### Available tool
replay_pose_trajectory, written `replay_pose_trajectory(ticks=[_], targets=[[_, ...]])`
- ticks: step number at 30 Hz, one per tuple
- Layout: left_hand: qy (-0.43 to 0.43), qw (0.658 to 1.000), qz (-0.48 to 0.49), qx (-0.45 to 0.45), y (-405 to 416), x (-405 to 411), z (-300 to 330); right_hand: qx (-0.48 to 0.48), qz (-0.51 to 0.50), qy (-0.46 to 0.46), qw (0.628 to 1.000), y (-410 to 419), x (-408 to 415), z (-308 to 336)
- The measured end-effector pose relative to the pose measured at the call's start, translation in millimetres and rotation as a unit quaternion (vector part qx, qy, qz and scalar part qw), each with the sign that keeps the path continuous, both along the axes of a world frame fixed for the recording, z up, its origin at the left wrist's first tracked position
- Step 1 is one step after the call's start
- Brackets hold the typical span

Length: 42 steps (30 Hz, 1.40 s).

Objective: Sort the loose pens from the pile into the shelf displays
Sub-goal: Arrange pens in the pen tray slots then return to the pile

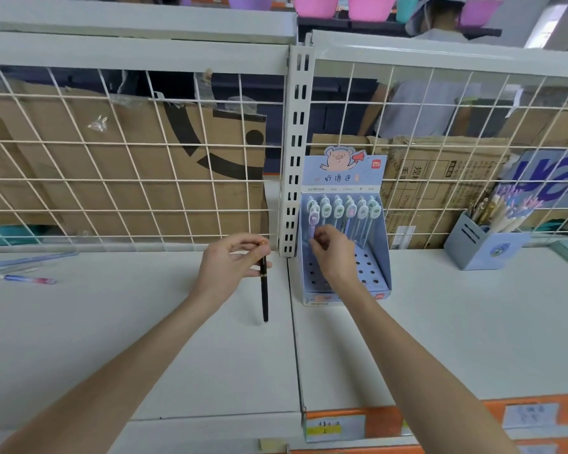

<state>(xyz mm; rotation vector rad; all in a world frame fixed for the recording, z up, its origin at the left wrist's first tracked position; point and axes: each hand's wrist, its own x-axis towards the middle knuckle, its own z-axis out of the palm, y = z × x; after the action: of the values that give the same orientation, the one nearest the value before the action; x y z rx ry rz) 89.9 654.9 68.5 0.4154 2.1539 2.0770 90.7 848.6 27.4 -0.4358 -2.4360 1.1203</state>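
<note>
A white shelf fills the lower frame, split by a seam running down from the slotted upright post at centre; a wire grid back closes off its far edge. The left half lies mostly bare, with a few loose pens at the far left edge. Right of the post stands a blue pen display box, a row of pens along its back and open holes in front. A blue pen cup sits at right. The left hand pinches a black pen near its top, tip hanging just above the shelf. The right hand, fingers curled, pinches a purple pen at the box's left side.
</note>
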Motion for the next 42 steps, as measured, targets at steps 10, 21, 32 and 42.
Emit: replay_pose_trajectory(ticks=[10,21,32,42], targets=[[0.01,0.998,-0.038,0.051,10.0,1.9,-0.7,-0.179,0.054,0.017,0.982,-30.6,69.6,0.1],[-0.024,0.978,-0.175,0.11,76.0,34.4,-12.4,-0.167,0.01,-0.009,0.986,-13.9,144.9,3.5],[0.178,0.95,-0.251,-0.046,148.0,71.5,-7.3,-0.17,-0.027,-0.004,0.985,60.3,208.2,5.0],[0.403,0.869,-0.259,-0.124,310.7,153.5,-10.1,-0.135,-0.085,0.004,0.987,219.3,324.5,-2.0]])
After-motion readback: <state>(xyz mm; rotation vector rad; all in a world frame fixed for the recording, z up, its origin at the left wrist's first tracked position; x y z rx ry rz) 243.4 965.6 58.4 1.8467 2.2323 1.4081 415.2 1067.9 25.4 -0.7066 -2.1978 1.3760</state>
